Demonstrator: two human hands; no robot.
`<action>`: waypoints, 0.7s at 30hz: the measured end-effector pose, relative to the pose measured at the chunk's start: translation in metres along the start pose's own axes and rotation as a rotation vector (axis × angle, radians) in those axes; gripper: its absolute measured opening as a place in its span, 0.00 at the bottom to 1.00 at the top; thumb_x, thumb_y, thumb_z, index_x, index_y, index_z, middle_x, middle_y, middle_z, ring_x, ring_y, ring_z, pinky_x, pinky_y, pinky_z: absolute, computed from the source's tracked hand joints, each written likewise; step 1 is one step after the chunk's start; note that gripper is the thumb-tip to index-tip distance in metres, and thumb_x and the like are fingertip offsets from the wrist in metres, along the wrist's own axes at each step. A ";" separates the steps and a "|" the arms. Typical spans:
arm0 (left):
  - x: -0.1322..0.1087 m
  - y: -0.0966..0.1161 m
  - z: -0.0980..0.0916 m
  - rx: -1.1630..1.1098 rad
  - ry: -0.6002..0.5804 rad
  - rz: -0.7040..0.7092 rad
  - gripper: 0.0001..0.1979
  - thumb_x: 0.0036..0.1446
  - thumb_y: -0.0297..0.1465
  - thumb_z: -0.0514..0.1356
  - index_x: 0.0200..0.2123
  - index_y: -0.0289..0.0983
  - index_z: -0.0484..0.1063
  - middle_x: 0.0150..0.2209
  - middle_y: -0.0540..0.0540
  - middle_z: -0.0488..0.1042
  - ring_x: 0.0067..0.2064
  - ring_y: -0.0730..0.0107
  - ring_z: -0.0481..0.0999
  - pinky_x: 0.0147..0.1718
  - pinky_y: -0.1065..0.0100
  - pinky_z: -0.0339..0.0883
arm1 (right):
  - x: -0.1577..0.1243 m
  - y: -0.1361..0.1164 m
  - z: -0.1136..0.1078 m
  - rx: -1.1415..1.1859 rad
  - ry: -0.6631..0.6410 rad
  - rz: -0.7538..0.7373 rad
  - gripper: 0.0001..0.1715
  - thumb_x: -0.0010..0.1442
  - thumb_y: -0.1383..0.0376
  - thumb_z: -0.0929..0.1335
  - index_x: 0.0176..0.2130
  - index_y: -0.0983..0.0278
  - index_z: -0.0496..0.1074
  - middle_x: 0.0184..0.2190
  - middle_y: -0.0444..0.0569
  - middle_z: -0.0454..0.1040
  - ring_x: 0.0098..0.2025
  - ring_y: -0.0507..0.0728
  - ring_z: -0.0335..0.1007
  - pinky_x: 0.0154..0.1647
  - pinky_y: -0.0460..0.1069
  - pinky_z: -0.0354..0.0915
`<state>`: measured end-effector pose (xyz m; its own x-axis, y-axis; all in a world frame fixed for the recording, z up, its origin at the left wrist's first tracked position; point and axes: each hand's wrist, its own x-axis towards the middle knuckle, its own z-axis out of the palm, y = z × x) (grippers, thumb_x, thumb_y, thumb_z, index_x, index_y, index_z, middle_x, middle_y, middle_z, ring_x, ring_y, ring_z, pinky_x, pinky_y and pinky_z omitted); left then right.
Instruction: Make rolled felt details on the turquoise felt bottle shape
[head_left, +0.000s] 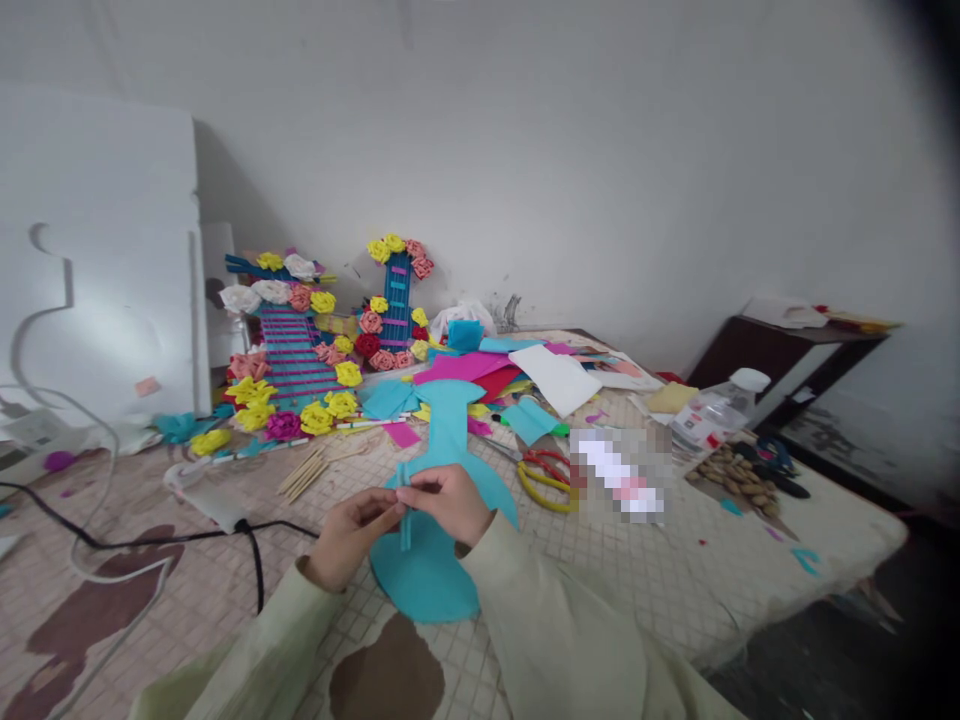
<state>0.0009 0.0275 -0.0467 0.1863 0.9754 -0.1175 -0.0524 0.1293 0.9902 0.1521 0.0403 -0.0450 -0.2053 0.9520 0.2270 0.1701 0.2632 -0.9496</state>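
A narrow light-blue strip [406,533], seemingly folded paper, stands nearly upright between my hands. My left hand [349,535] pinches its left side with thumb and fingers. From the right, my right hand [450,500] closes its thumb and forefinger on the same strip, close to the left fingertips. Below both hands lies a guitar-shaped blue cutout [427,585] with a rounded body and a neck that widens at its far end. My hands and the strip cover part of its body.
Flower-trimmed instrument shapes [300,350] lean at the back left. Coloured paper sheets [480,368] pile up behind the cutout. Scissors [546,480] lie right of it, wooden sticks [304,472] and a white corded tool [206,498] left. A plastic bottle [712,415] and peanuts [735,475] are farther right.
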 end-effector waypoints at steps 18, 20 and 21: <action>-0.001 0.005 -0.003 -0.114 -0.036 -0.016 0.14 0.33 0.34 0.69 0.27 0.33 0.75 0.24 0.48 0.76 0.27 0.70 0.73 0.30 0.68 0.70 | 0.003 -0.004 0.001 -0.056 -0.030 0.002 0.16 0.47 0.56 0.69 0.23 0.68 0.74 0.17 0.42 0.65 0.22 0.49 0.58 0.24 0.44 0.55; -0.002 0.008 -0.004 -0.147 -0.020 0.019 0.14 0.34 0.34 0.69 0.27 0.33 0.75 0.24 0.48 0.76 0.27 0.70 0.73 0.30 0.67 0.70 | 0.009 -0.012 -0.004 -0.094 -0.067 -0.009 0.18 0.50 0.55 0.67 0.25 0.68 0.74 0.19 0.43 0.68 0.23 0.50 0.60 0.25 0.44 0.56; -0.003 0.009 -0.005 -0.167 -0.009 0.042 0.14 0.35 0.35 0.68 0.27 0.34 0.74 0.24 0.49 0.76 0.26 0.71 0.73 0.30 0.67 0.70 | 0.014 -0.017 -0.008 -0.111 -0.075 -0.010 0.19 0.52 0.55 0.65 0.27 0.68 0.75 0.19 0.44 0.69 0.23 0.50 0.61 0.25 0.44 0.57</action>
<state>-0.0049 0.0270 -0.0375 0.1888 0.9792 -0.0745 -0.2222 0.1165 0.9680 0.1540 0.0499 -0.0238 -0.2779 0.9360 0.2158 0.2724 0.2922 -0.9167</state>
